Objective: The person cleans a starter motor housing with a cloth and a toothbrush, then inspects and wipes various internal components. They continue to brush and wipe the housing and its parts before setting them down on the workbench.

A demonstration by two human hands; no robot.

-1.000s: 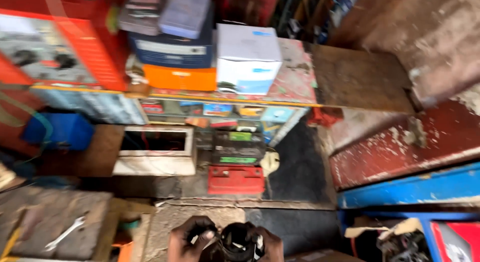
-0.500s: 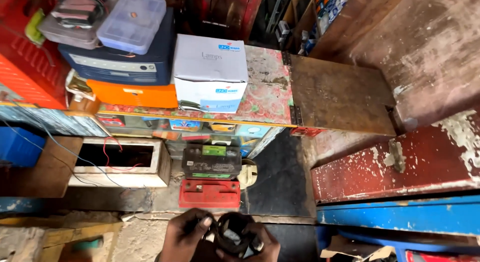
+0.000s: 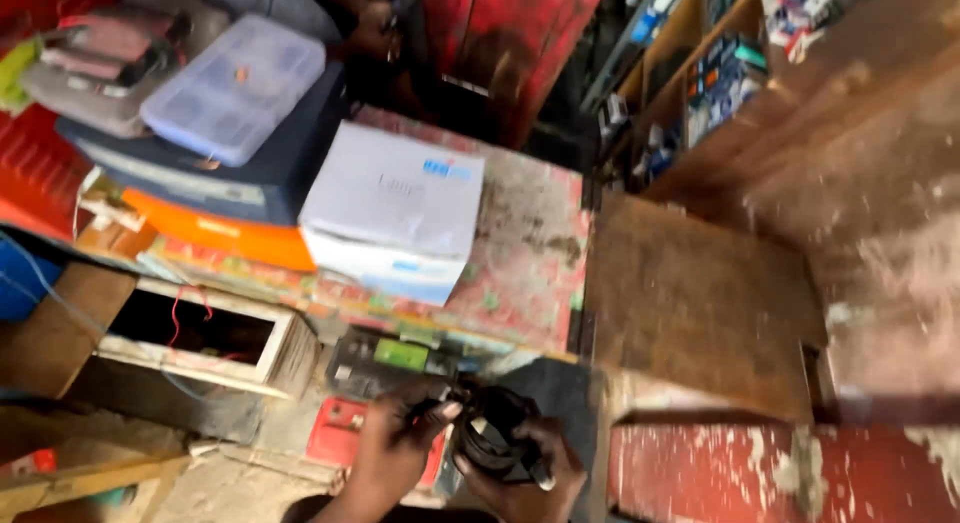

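A black round part [image 3: 492,431], blurred and shaped like a ring or a coil, is gripped by both my hands low in the middle of the head view. My left hand [image 3: 392,453] clasps its left side with the fingers curled over the top. My right hand [image 3: 535,475] cups it from below and the right. Just behind the hands a dark box with a green label [image 3: 385,358] rests above a red case [image 3: 345,433].
A white carton [image 3: 395,208] sits on a worn patterned counter [image 3: 525,258], next to an orange and dark blue box [image 3: 215,198] topped by a clear plastic case [image 3: 232,88]. An open white wooden box [image 3: 200,333] lies left. A brown wooden slab [image 3: 695,303] and shelves [image 3: 700,73] stand right.
The view has swung up and closer to the counter. My hands with the black part have risen in the picture, in front of the dark box.
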